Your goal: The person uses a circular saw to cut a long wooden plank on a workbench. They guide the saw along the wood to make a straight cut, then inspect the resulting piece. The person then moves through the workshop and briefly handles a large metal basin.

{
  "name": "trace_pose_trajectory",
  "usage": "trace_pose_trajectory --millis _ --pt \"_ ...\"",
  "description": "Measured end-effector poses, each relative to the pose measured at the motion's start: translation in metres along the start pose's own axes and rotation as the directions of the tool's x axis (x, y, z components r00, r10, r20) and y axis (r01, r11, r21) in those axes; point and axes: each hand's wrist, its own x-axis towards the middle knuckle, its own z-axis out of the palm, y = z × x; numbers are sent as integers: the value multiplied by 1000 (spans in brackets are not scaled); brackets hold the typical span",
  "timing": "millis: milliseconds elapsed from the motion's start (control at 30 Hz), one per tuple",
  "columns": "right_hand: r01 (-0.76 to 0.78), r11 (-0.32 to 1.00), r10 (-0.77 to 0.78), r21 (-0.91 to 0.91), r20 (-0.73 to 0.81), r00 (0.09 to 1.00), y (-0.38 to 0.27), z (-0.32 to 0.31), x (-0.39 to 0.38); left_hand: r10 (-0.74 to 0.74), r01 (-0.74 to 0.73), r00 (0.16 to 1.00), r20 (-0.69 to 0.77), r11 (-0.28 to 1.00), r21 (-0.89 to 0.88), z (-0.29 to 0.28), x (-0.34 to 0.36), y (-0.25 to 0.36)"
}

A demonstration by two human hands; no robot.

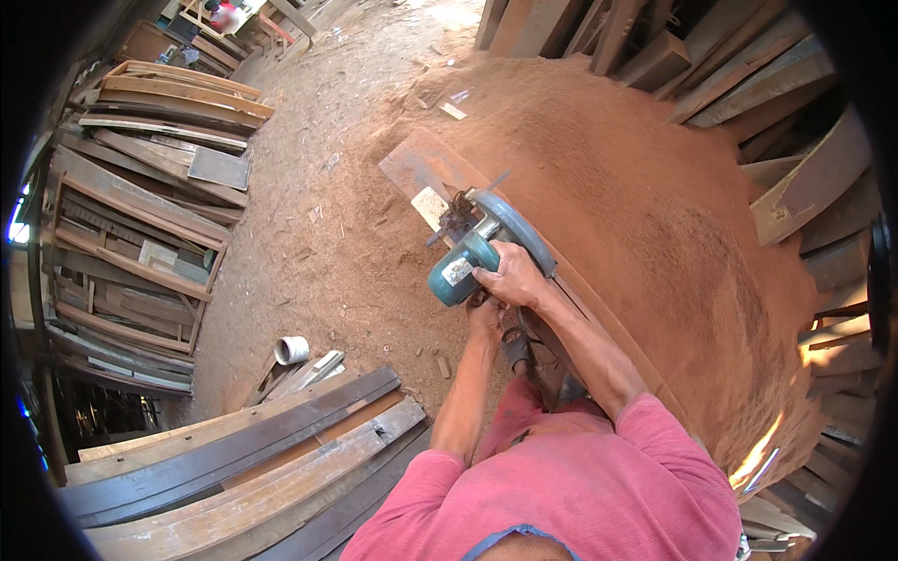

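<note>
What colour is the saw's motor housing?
Teal green; the motor housing shows best in the head view.

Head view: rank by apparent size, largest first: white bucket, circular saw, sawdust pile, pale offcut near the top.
1. sawdust pile
2. circular saw
3. white bucket
4. pale offcut

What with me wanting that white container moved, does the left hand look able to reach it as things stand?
Probably not: the left hand is occupied at the circular saw, and the white container sits well off to the left, near the stacked boards.
</note>
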Motion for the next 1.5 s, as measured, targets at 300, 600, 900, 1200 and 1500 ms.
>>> trace_pose_trajectory --millis 300,600,900,1200,1500 --pt "7 999 -5 44 -31 1000 0 4 21 -3 4 1000 -29 999 41 6 9 20" --pt "3 998 -3 62 6 1000 -4 10 46 39 -39 997 -72 999 -9 14 20 40" --pt "25 996 -25 83 3 1000 3 17 68 36 -35 996 -85 999 17 13 38 52" --pt "69 997 -69 45 -8 998 11 23 86 42 -41 996 -76 999 13 10 52 60" --pt "68 995 -68 73 -3 998 5 24 98 86 -84 994 -61 996 25 3 67 64"
